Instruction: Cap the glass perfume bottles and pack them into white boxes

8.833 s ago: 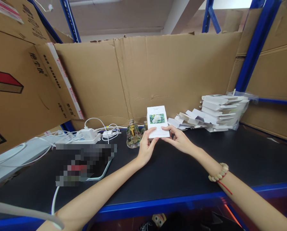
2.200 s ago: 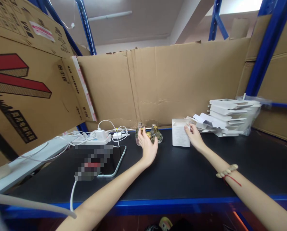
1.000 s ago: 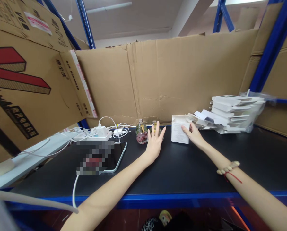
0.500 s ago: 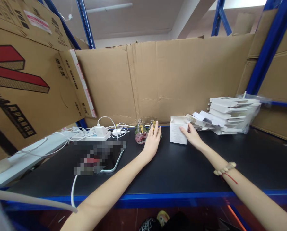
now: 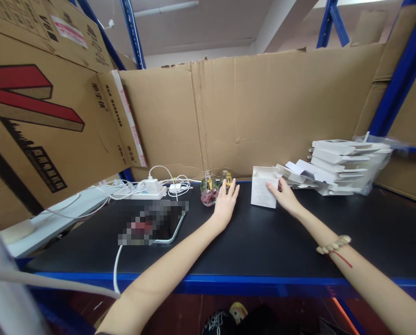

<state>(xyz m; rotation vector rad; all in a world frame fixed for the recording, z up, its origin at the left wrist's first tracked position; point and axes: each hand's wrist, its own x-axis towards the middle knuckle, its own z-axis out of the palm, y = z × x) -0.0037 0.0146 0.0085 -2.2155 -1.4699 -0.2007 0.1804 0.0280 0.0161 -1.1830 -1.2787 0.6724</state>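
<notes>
My left hand [image 5: 225, 204] is in front of the glass bottles, its fingers apart and pointing up. It partly covers a bottle with a gold neck [image 5: 228, 178]; whether it touches that bottle I cannot tell. Just left of it stands a bottle [image 5: 209, 194] with a pink lower part. My right hand [image 5: 285, 195] grips the right side of a white box [image 5: 263, 188] between thumb and fingers. The box stands upright on the black tabletop [image 5: 243, 251], with its top flap raised.
Stacked flat white boxes [image 5: 344, 165] stand at the back right beside clear plastic. On the left are a power strip [image 5: 143, 191] with white cables and a tablet [image 5: 175, 228], partly pixelated. Cardboard [image 5: 264, 102] walls the back; a blue edge [image 5: 236, 284] runs along the front.
The whole view has shifted slightly, with everything a little farther right. My right hand still grips the white box, and my left hand remains by the bottles.
</notes>
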